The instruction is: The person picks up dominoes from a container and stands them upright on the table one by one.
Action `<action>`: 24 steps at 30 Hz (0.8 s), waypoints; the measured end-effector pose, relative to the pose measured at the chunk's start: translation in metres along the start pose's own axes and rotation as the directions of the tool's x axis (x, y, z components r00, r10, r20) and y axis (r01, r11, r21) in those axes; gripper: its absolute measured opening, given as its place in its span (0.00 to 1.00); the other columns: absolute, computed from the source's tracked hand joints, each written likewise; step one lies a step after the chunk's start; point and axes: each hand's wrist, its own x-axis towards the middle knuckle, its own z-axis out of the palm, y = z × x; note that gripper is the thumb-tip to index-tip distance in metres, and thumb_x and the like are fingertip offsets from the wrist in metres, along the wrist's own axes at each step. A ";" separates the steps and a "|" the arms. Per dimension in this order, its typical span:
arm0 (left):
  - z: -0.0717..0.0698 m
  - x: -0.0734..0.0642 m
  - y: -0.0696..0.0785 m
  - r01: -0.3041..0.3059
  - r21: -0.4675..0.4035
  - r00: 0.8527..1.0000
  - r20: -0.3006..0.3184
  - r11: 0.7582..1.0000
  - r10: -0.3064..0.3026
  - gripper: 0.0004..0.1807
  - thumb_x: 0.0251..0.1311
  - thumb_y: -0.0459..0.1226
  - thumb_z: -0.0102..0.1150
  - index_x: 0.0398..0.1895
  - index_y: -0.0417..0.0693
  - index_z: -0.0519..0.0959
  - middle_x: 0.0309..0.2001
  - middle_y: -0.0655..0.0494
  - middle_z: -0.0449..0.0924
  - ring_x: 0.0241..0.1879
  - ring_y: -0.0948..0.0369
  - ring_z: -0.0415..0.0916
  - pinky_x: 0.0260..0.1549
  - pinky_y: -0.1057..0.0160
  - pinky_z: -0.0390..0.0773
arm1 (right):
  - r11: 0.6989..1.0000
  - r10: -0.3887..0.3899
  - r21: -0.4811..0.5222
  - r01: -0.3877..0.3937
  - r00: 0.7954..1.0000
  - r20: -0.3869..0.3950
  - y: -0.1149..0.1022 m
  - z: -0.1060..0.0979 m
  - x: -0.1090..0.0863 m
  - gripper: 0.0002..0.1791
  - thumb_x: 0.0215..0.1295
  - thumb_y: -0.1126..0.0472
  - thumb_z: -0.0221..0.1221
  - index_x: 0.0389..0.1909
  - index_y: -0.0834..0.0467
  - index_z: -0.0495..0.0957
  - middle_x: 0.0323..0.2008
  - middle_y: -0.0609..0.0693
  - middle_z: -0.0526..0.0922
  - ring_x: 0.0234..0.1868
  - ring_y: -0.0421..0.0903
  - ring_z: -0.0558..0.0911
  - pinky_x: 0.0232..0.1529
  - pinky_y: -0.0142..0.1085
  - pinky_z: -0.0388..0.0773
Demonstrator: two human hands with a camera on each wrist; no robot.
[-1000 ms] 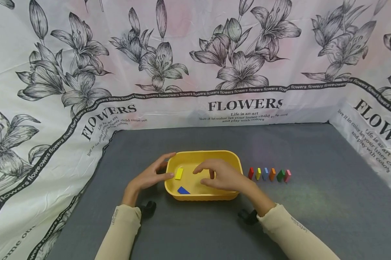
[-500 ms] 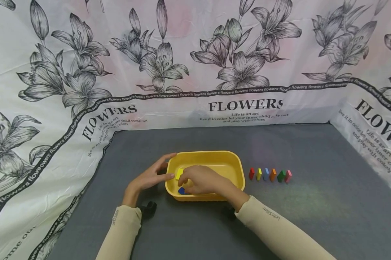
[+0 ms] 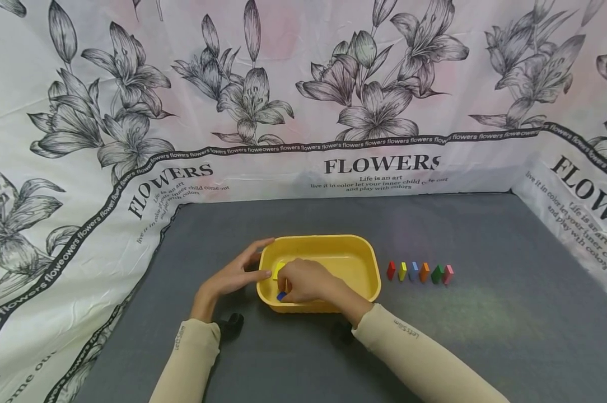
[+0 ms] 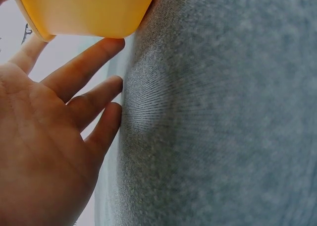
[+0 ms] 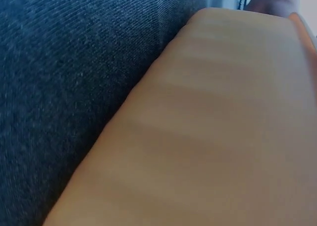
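The yellow tray (image 3: 354,268) sits on the grey cloth, with two blocks visible at its left end. My left hand (image 3: 235,273) rests against the tray's left end, fingers extended; in the left wrist view, that hand (image 4: 54,122) has spread fingers beside the tray wall (image 4: 94,13). My right hand (image 3: 306,281) reaches down inside the tray, its curled fingers pinching a blue block (image 3: 281,296), mostly covered by them. Just behind those fingers lies a yellow block (image 3: 279,270), partly hidden. The right wrist view shows the tray's ribbed outer wall (image 5: 198,127), which hides the right fingers.
Right of the tray stands a row of small upright blocks: red (image 3: 391,271), yellow (image 3: 402,271), blue (image 3: 414,271), orange (image 3: 424,272), green (image 3: 437,273) and pink (image 3: 448,274). A flower-printed curtain (image 3: 283,173) borders the back and left of the grey cloth (image 3: 485,324).
My right hand has moved left and down inside the tray, from above its middle to the blue block, and closed on it. The left hand stays at the tray's left end.
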 end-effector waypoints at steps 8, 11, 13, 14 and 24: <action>0.001 -0.002 0.000 0.008 0.000 1.000 -0.001 1.000 -0.008 0.41 0.68 0.45 0.63 0.80 0.70 0.53 0.77 0.50 0.61 0.74 0.45 0.64 0.70 0.31 0.60 | 0.998 0.056 -0.010 -0.056 0.998 0.000 -0.002 0.005 0.006 0.10 0.56 0.53 0.75 0.36 0.50 0.88 0.33 0.41 0.86 0.32 0.39 0.81 0.32 0.32 0.79; 0.001 -0.001 0.001 0.016 -0.009 1.000 -0.001 1.000 -0.016 0.41 0.68 0.45 0.63 0.79 0.72 0.54 0.77 0.52 0.62 0.74 0.46 0.63 0.70 0.31 0.60 | 0.997 0.069 -0.024 -0.069 0.998 -0.002 -0.002 0.007 0.007 0.11 0.55 0.54 0.75 0.37 0.50 0.88 0.33 0.41 0.86 0.32 0.38 0.81 0.32 0.32 0.78; 0.001 -0.001 0.000 0.022 -0.009 1.000 -0.004 1.000 -0.022 0.41 0.68 0.45 0.63 0.79 0.73 0.54 0.77 0.54 0.61 0.74 0.46 0.63 0.70 0.31 0.59 | 0.996 0.075 -0.040 -0.075 0.997 -0.003 -0.002 0.007 0.007 0.11 0.55 0.53 0.75 0.38 0.50 0.88 0.34 0.40 0.86 0.32 0.38 0.80 0.33 0.32 0.78; 0.002 0.000 0.000 0.021 -0.006 1.000 -0.005 1.000 -0.021 0.41 0.67 0.45 0.63 0.79 0.73 0.54 0.78 0.54 0.60 0.75 0.46 0.63 0.70 0.31 0.59 | 0.996 0.077 -0.048 -0.077 0.997 -0.005 -0.001 0.007 0.007 0.12 0.55 0.54 0.76 0.39 0.50 0.88 0.34 0.40 0.86 0.32 0.38 0.80 0.33 0.32 0.78; 0.002 -0.001 0.002 0.039 0.006 0.999 -0.012 0.999 -0.039 0.41 0.66 0.47 0.63 0.79 0.73 0.54 0.79 0.56 0.57 0.76 0.46 0.61 0.71 0.30 0.58 | 0.992 0.084 -0.089 -0.085 0.996 -0.007 -0.002 0.004 0.003 0.13 0.55 0.55 0.75 0.43 0.48 0.89 0.32 0.40 0.85 0.30 0.37 0.77 0.34 0.33 0.77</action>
